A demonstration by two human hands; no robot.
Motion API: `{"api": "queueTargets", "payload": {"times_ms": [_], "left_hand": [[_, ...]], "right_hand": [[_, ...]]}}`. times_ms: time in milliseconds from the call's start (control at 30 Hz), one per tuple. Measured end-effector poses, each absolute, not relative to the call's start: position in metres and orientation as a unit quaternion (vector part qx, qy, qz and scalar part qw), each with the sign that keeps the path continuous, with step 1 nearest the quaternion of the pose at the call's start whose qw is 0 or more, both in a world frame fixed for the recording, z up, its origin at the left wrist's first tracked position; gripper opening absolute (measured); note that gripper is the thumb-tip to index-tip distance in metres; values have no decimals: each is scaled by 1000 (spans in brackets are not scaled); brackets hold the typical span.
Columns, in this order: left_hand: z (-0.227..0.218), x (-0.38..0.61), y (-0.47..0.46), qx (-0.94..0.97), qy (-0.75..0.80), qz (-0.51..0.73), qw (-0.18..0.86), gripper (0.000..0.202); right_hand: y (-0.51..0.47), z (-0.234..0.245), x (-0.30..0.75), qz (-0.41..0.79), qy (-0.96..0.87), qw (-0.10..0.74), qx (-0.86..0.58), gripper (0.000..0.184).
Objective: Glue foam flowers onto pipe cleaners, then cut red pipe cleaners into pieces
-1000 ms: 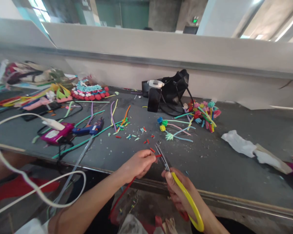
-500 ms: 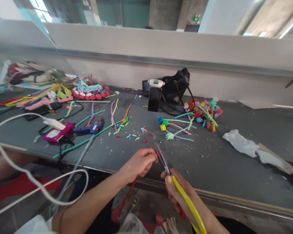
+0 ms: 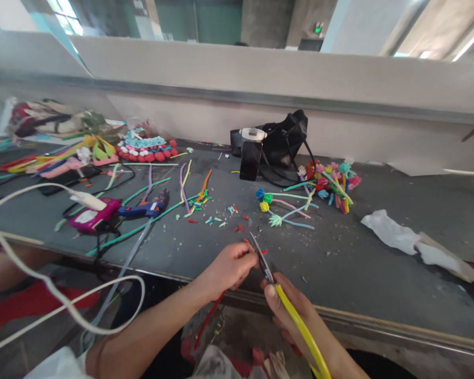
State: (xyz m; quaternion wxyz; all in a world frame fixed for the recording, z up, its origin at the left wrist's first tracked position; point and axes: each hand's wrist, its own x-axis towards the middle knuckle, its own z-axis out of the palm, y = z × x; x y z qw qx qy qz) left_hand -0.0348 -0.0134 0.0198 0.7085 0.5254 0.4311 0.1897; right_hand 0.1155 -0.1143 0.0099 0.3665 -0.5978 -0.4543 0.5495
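My left hand [image 3: 233, 266] pinches a red pipe cleaner [image 3: 210, 317], whose long end hangs below the table's front edge. Yellow-handled scissors [image 3: 303, 326] are gripped in my right hand [image 3: 290, 305]. Their blades look nearly closed, just beside my left fingertips, which hide the pipe cleaner's tip. Short red snippets [image 3: 240, 228] lie on the table beyond the blades. Past them are pipe-cleaner flowers with blue, green, yellow and mint heads, the mint flower [image 3: 275, 220] being closest to me.
A purple device [image 3: 96, 215] and a blue glue gun [image 3: 144, 209] lie to the left among cords and loose pipe cleaners. At the back, a phone [image 3: 250, 161] leans by a black bag [image 3: 290, 139]. Right of it sits a flower bunch [image 3: 332, 181]. Another person's arm shows far left.
The scissor blades have closed from a slight opening. A red bit now lies just right of the blades. My left hand has shifted slightly to the right.
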Motion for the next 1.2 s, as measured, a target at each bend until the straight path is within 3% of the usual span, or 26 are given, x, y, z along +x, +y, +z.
{"api": "queueTargets", "payload": {"times_ms": [300,567,867,1200], "left_hand": [[15,-36,-13,515,427,185,720,18],[19,-42,-9,484,418,156,753,8],[21,-51,-3,510,415,160,736,22],[12,-31,-33,508,314,97,796,42]], "right_hand": [[-110,-1,121,539,-473,353,-600,56],[-110,-3,117,556,-420,371,-614,58],[-107,12,124,619,-351,354,-607,57],[-97,12,123,567,-354,437,-601,52]]}}
